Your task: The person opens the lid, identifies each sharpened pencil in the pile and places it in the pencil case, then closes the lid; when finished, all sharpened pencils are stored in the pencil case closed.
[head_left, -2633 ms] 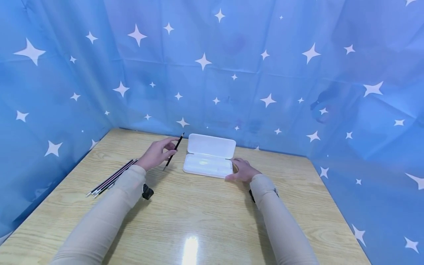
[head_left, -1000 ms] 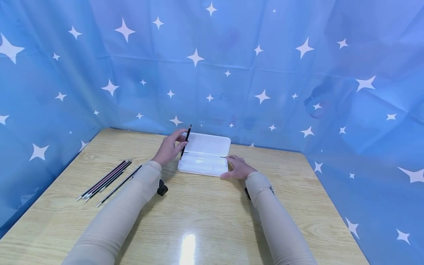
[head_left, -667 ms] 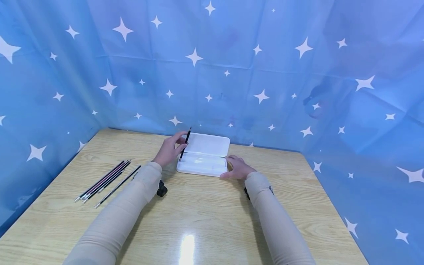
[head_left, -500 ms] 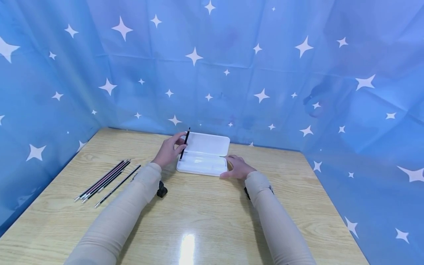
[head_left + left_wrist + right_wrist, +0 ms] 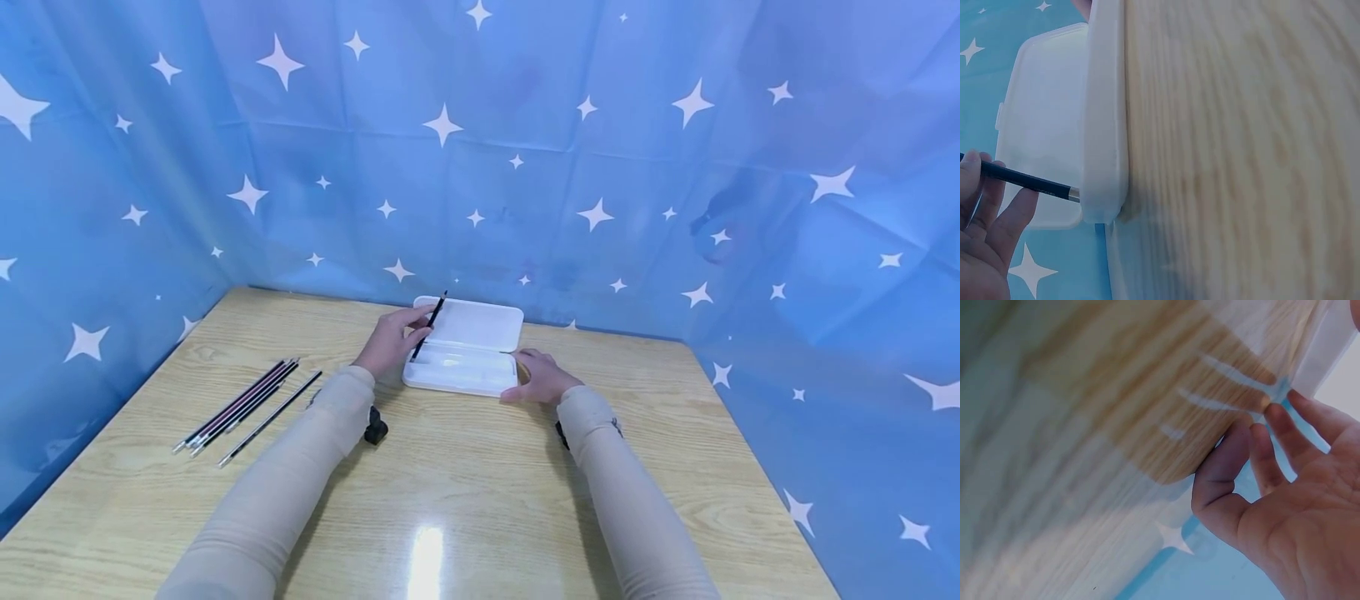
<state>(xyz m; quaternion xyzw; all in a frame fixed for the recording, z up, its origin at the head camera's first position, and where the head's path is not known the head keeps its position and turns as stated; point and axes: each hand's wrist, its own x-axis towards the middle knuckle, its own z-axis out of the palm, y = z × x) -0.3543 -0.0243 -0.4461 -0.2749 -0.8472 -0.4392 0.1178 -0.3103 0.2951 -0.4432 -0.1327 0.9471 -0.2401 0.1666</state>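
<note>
A white pencil case (image 5: 459, 388) lies on the table with its lid (image 5: 483, 325) raised at the back. My left hand (image 5: 388, 340) pinches a black pencil (image 5: 1050, 187) between thumb and fingers at the case's left end. The pencil slants, dark point up over the lid, its lower end inside the left side of the tray. In the left wrist view that silver-banded end passes behind the tray's wall (image 5: 1105, 119). My right hand (image 5: 546, 377) holds the case's right end, thumb at the front corner and fingers towards the hinge. In the right wrist view its fingertips meet the tabletop.
Left of my left sleeve, several dark pencils (image 5: 242, 404) lie in a loose bundle on the wooden table (image 5: 480, 483). One more pencil (image 5: 272, 417) lies apart, closer to the sleeve. A blue star-printed curtain (image 5: 525, 217) hangs behind the table and along its sides.
My left hand has carried the black pencil rightwards from beside the case to over its left end; just now the pencil leans further right. My right hand stays at the case.
</note>
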